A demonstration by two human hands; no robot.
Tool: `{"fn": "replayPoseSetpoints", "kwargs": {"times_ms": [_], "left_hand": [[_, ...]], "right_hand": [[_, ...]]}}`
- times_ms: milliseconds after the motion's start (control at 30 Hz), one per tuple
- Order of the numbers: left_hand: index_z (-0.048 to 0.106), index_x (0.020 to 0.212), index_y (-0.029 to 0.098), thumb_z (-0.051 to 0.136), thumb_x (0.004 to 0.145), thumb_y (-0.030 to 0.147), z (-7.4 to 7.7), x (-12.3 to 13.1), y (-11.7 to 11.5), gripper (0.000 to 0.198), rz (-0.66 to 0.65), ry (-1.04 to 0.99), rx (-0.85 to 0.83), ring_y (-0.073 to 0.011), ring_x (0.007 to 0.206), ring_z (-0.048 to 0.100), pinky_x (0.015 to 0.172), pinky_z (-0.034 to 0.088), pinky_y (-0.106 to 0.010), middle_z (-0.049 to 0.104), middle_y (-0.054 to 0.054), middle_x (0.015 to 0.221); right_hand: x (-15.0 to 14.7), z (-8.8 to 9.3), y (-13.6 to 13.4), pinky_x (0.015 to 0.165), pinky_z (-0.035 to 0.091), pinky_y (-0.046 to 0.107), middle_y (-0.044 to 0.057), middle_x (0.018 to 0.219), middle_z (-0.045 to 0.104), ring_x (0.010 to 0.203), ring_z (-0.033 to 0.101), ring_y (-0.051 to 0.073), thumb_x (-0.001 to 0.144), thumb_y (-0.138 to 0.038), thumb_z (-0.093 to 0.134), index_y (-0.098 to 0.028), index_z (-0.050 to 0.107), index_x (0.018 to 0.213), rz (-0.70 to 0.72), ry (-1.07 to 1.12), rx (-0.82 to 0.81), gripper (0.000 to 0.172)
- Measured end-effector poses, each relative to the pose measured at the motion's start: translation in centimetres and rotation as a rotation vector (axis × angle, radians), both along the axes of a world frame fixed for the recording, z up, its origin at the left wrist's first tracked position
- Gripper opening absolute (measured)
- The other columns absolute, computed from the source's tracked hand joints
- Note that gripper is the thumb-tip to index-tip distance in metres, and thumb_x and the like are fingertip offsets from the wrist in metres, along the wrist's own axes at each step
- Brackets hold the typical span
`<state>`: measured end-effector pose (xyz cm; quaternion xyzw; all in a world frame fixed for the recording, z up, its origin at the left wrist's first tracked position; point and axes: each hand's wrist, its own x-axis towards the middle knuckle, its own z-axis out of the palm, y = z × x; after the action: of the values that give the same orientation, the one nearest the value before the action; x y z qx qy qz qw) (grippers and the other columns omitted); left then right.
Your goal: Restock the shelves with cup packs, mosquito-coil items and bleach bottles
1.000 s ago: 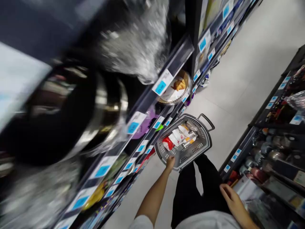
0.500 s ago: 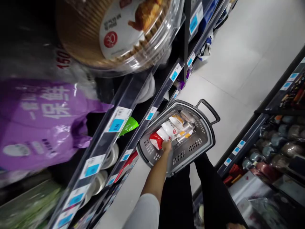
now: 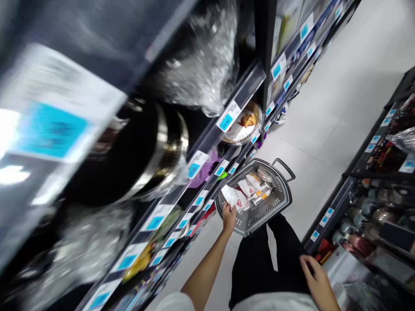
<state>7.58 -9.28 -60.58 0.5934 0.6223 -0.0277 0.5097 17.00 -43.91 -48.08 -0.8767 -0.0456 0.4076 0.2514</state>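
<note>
My left hand (image 3: 229, 219) pinches the edge of a white packet with a red heart-like print (image 3: 234, 196), held over the near left end of a grey plastic shopping basket (image 3: 278, 203). Inside the basket lie another white packet with red print (image 3: 247, 187) and several small packaged items, partly overlapping. The basket's dark handle (image 3: 286, 164) sticks out at its far side. Beside my thigh, my right hand (image 3: 314, 275) holds nothing, its thumb and fingers apart and loosely bent.
Tall shelves with price tags (image 3: 194, 164) run along the left, bearing shiny metal cookware (image 3: 158, 151) and plastic-wrapped goods (image 3: 201, 65). A round clear tub (image 3: 246, 122) sits lower down. Wrapped goods (image 3: 369, 207) fill the right shelves. A pale floor aisle (image 3: 324, 116) lies between.
My left hand has drawn back toward me, raising the white packet from among the others. My right hand has come further into view. The camera has risen and more upper shelf shows.
</note>
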Motion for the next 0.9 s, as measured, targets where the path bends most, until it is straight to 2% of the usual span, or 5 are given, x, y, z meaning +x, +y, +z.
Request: {"fn": "replayPoseSetpoints", "kwargs": {"times_ms": [200,333,467,667,900], "left_hand": [[0.073,0.101,0.016,0.073,0.076,0.043,15.9,0.2,1.2,0.036,0.197,-0.414,-0.096,-0.0308,0.111,0.067,0.1,0.052,-0.043,0.075,-0.011,0.109],[0.069,0.102,0.018,0.075,0.077,0.053,23.8,1.6,2.6,0.044,0.362,-0.638,-0.124,-0.0257,0.101,0.071,0.092,0.056,-0.039,0.075,-0.009,0.101],[0.065,0.093,0.02,0.086,0.071,0.041,30.6,3.6,4.6,0.037,0.573,-0.962,-0.124,-0.0169,0.09,0.071,0.087,0.056,-0.03,0.074,-0.002,0.094],[0.063,0.097,0.019,0.087,0.072,0.041,39.3,5.1,7.7,0.041,0.687,-1.162,-0.043,-0.0161,0.085,0.071,0.086,0.056,-0.03,0.075,-0.002,0.098],[0.055,0.082,0.02,0.09,0.062,0.045,44.6,5.7,9.0,0.048,0.72,-1.211,0.059,-0.0125,0.07,0.062,0.073,0.051,-0.025,0.065,0.004,0.077]], "right_hand": [[4.0,3.9,8.9,0.091,0.056,0.045,0.012,0.096,0.074,0.093,0.069,0.03,0.077,-0.075,0.065,-0.019,0.071,0.096,-0.179,0.119,0.261,0.059],[7.2,7.5,14.1,0.095,0.054,0.046,0.011,0.11,0.071,0.102,0.066,0.029,0.063,-0.071,0.08,-0.022,0.067,0.102,-0.318,0.13,0.474,0.063],[10.1,11.7,17.5,0.093,0.056,0.046,0.01,0.138,0.059,0.113,0.064,0.028,0.061,-0.063,0.087,-0.032,0.052,0.133,-0.357,0.204,0.679,0.086],[13.1,18.2,20.7,0.111,0.046,0.046,0.011,0.148,0.055,0.139,0.049,0.032,0.064,-0.053,0.09,-0.031,0.056,0.135,-0.067,0.183,0.867,0.081],[12.4,22.6,23.4,0.1,0.055,0.048,0.017,0.127,0.07,0.118,0.067,0.035,0.062,-0.048,0.09,-0.022,0.063,0.125,0.249,0.271,0.841,0.074]]}}
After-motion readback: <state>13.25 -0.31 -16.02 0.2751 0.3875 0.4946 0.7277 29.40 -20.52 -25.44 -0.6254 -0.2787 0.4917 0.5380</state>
